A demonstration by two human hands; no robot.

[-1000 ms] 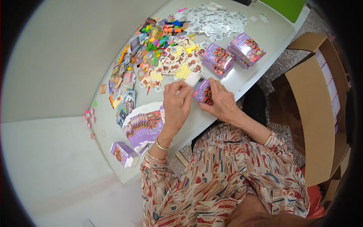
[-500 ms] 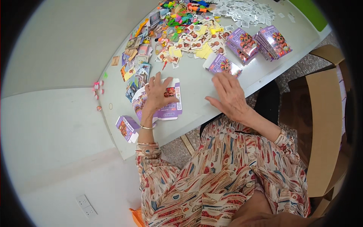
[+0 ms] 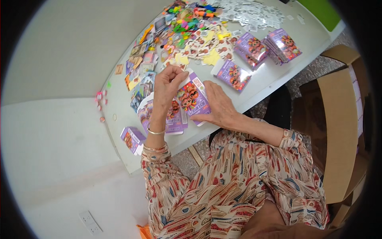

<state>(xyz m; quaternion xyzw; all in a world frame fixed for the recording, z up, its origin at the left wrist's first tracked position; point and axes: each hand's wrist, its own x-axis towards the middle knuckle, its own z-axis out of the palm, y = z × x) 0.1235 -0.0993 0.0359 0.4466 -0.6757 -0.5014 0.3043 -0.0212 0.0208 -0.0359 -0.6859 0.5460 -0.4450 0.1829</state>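
— Status of your hands?
— My left hand [image 3: 169, 81] has a pinching grip on the top edge of a flat purple box [image 3: 193, 98]; my right hand [image 3: 219, 105] lies open against its side, above the tabletop [image 3: 278, 75].
— Surroundings?
— A stack of flat boxes [image 3: 159, 115] beneath, a folded box [image 3: 234, 74] just beyond, bright toys [image 3: 187, 18] farther back, a cardboard carton [image 3: 338, 131] on my right.

A heap of small bright plastic toys [image 3: 187, 16] lies along the white tabletop's [image 3: 278, 75] far edge, beside a pile of white paper slips [image 3: 248, 12]. Two stacks of purple printed boxes [image 3: 266, 46] sit near its right edge, where an open brown cardboard carton [image 3: 338, 131] stands on the floor.
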